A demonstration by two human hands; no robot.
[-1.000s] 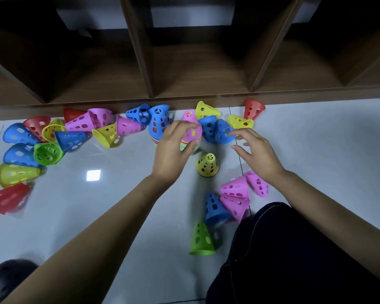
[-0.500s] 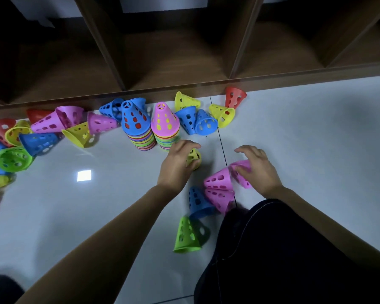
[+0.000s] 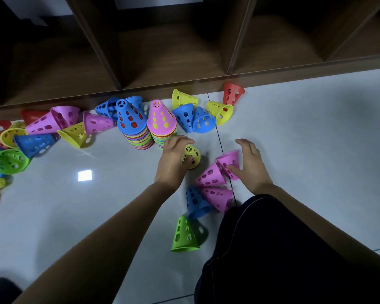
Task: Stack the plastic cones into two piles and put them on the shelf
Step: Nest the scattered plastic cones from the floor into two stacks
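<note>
Two piles of stacked cones stand side by side on the floor: one topped by a blue cone (image 3: 131, 119), the other by a pink cone (image 3: 161, 119). My left hand (image 3: 173, 159) is closed around a small upright yellow cone (image 3: 192, 155) just in front of the pink-topped pile. My right hand (image 3: 249, 164) grips a pink cone (image 3: 228, 162) lying on its side, thumb at its rim. Two more pink cones (image 3: 210, 177), a blue cone (image 3: 195, 201) and a green cone (image 3: 183, 234) lie close to my knee.
A dark wooden shelf (image 3: 162, 62) with open compartments runs along the back. Loose cones lie at its foot: blue, yellow and red (image 3: 232, 94) ones on the right, several mixed ones (image 3: 40, 137) on the far left. My dark trouser leg (image 3: 283, 249) fills the lower right.
My left hand left the pink-topped pile and closed on the yellow cone. My right hand dropped down onto the pink cone and took hold of it. The view shifted right.
</note>
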